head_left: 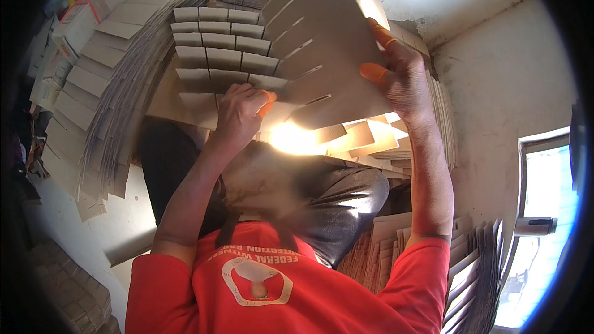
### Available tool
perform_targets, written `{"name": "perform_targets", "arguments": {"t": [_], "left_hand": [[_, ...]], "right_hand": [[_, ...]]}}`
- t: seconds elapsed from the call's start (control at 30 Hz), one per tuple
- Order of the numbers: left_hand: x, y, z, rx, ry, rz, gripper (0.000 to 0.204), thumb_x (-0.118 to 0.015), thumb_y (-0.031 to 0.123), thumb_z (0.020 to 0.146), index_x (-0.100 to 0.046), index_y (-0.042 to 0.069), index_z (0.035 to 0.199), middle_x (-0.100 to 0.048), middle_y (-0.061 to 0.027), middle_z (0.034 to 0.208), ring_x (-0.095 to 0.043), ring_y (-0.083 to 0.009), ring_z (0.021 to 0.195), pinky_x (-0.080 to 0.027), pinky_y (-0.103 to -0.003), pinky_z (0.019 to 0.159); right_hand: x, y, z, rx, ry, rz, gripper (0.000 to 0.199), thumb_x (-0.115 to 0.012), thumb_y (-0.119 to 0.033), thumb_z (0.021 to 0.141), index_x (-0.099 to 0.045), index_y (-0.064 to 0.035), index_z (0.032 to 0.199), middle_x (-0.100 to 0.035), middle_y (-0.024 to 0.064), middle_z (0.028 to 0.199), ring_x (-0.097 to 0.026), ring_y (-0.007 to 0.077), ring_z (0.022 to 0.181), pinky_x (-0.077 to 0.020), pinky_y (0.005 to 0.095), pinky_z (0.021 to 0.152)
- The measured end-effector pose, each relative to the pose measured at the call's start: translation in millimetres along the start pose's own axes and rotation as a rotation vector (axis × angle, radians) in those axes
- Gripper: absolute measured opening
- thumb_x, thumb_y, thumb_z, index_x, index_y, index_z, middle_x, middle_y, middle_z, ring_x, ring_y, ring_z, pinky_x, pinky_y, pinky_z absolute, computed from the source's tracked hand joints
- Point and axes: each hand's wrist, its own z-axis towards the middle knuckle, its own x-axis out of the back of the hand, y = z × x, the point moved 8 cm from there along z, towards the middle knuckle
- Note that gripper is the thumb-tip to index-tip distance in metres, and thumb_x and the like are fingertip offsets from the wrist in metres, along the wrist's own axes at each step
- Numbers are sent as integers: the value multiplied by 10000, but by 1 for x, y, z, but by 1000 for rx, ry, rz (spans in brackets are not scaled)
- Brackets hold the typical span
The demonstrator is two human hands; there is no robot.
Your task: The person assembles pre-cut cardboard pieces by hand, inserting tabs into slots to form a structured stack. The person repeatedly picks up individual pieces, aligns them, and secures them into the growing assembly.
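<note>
Your right hand (pixel 405 83), at 2 o'clock, has the slotted cardboard sheet (pixel 334 49) clamped by its right edge: orange-covered thumb flat on the near face, an orange-covered finger at the edge above it, the rest of your grip out of sight behind the board. That sheet hangs tilted between 12 and 1 o'clock, its top cut off by the frame, a line of slits running down its left side.

Over to 10 o'clock, and your left hand (pixel 238 111) is curled at the near end of the slotted cardboard rows (pixel 223 59), which stand at 11 o'clock. Orange covering shows at its fingertips, but you can't tell from here whether they pinch anything; the knuckles hide the contact. The sheet covers the rows' right ends, so whether it touches them is hard to make out.

Just below the sheet, a glare (pixel 291 138) washes out the detail, and the patch over your lap is hazy. Leaning cardboard stacks (pixel 124 62) crowd 10 o'clock; more cardboard pieces (pixel 470 272) fan out at 4, partly behind your red sleeve (pixel 427 278). The pile (pixel 62 284) at 8 o'clock sinks into the dark rim, and the window (pixel 538 179) at 3 is blown out.
</note>
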Motion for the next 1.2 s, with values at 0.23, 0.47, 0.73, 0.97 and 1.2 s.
{"name": "perform_targets", "arguments": {"t": [0.23, 0.47, 0.73, 0.97, 1.2], "left_hand": [[-3, -8, 0, 20, 3, -22, 170, -751, -2, 714, -713, 46, 873, -669, -89, 769, -604, -273, 733, -463, -383, 701], [-5, -9, 1, 14, 13, -20, 187, -761, 6, 705, -709, 52, 879, -654, -91, 753, -593, -284, 717, -463, -391, 699], [-5, -14, 2, 39, -2, -68, 163, -756, 3, 714, -706, 36, 866, -629, -99, 719, -570, -285, 687, -441, -392, 671], [-5, -13, 4, 61, 17, -39, 100, -680, -4, 720, -694, 61, 795, -619, -101, 700, -546, -291, 654, -443, -397, 654], [-9, -4, 3, 28, -11, -45, 95, -687, -8, 733, -692, 47, 811, -613, -105, 702, -558, -294, 675, -445, -398, 669]], "right_hand": [[-44, 7, 16, -13, -171, -136, 740, -636, 136, 768, -424, -7, 1462, -649, 93, 1208, -604, 122, 1039, -476, 231, 891], [-88, 20, 19, 76, -307, -423, 830, -669, 79, 786, -292, -35, 1516, -664, 195, 1176, -656, 295, 1046, -507, 341, 922], [-81, 25, 22, -110, -414, -502, 918, -683, 66, 801, -179, -70, 1557, -643, 184, 1228, -633, 267, 1102, -489, 328, 953], [-79, 22, 9, 19, -300, -348, 884, -699, 83, 767, -263, -31, 1528, -571, 176, 1372, -602, 232, 1175, -478, 336, 976], [-78, 22, 11, 63, -351, -348, 754, -677, 110, 752, -407, 3, 1448, -609, 188, 1298, -640, 224, 1076, -528, 330, 875]]}}
